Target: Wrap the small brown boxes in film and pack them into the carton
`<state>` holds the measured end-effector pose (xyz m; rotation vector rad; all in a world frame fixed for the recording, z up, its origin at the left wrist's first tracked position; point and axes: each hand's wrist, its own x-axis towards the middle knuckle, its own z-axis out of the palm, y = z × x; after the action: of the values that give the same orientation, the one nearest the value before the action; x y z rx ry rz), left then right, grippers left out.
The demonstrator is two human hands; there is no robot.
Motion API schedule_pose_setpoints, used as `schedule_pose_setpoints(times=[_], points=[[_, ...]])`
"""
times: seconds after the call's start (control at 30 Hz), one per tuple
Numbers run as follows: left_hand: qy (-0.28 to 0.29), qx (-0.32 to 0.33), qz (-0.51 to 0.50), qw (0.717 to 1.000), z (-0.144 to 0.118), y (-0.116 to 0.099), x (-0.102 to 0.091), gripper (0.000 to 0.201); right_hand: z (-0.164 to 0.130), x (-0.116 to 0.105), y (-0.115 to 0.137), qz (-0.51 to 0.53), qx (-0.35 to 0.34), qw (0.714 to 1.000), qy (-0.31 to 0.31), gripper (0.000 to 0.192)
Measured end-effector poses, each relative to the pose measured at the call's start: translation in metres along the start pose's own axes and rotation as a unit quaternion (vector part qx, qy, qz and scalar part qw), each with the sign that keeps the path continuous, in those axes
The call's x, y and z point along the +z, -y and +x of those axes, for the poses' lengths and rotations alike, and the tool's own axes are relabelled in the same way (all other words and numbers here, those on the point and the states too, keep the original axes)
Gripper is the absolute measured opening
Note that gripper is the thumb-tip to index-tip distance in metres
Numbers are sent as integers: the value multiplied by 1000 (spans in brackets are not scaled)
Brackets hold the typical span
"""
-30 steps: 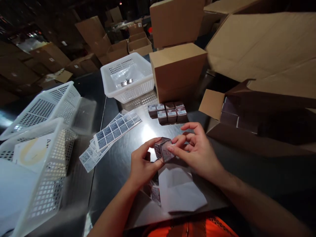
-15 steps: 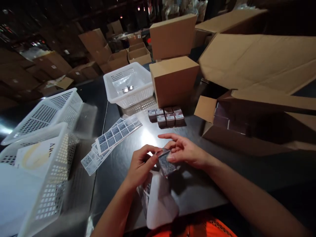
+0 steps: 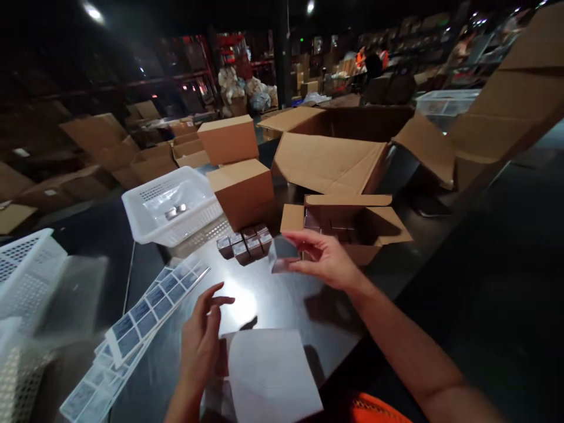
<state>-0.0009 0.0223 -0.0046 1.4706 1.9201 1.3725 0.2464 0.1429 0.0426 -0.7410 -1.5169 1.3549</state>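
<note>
My right hand [image 3: 328, 259] grips a small box [image 3: 279, 254] between thumb and fingers, above the metal table. Motion blurs the box's faces. It is close to a cluster of several small dark boxes [image 3: 247, 249] with pale labels on top. Lower left, my left hand [image 3: 200, 332] holds nothing, its fingers apart and slightly curled. Beside it, a white backing sheet [image 3: 271, 373] lies at the table's near edge. Several label sheets [image 3: 152, 306] with dark square labels overlap to the left.
Behind the small boxes stand two closed cartons [image 3: 247, 194]. To their right, an open carton [image 3: 359, 254] contains dark boxes, with a larger open carton [image 3: 330, 161] behind. A white basket [image 3: 171, 232] holds clear plastic and small shiny items. More white baskets [image 3: 33, 276] stand far left.
My right hand has lifted the small box away from my left hand, toward the clustered boxes. My left hand has let go and opened. The view has turned right.
</note>
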Motion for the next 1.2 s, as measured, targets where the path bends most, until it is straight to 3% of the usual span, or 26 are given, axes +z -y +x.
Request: schedule_pose_setpoints(times=[0.1,0.27,0.4,0.5,0.63,0.7,0.77,0.8,0.83,0.9,0.97,1.03,1.2], points=[[50,25,-8,998,-5,-2,4,52,-8,-8,3,3,54,998,-25,53],[33,172,105,979,-9,2,8,70,-13,37,-16,-62,109,992,14,58],[8,247,144,958,-4,6,4,65,-4,65,-21,-21,113,989,98,63],[13,249,147,957,0,6,-2,56,5,67,-23,66,149,973,165,62],[13,244,145,959,-1,4,-5,50,2,40,-23,112,173,955,214,71],[-8,236,136,962,-3,3,-4,46,-7,13,-14,70,142,971,179,71],[-29,207,128,970,-6,2,-3,41,-17,-18,1,-40,60,996,59,62],[-35,185,126,974,-8,1,-2,38,-20,-34,9,-120,8,992,-25,56],[-37,161,127,978,-9,1,-1,35,-21,-49,17,-210,-38,971,-103,52],[-38,115,133,984,-11,1,0,35,-16,-76,29,-393,-79,894,-199,49],[-42,95,139,985,-13,1,1,37,-3,-95,32,-527,-35,829,-186,51],[-48,99,140,984,-14,0,2,38,12,-105,28,-583,30,803,-123,53],[-64,101,146,982,-15,-4,1,39,35,-117,13,-564,86,821,-32,38]])
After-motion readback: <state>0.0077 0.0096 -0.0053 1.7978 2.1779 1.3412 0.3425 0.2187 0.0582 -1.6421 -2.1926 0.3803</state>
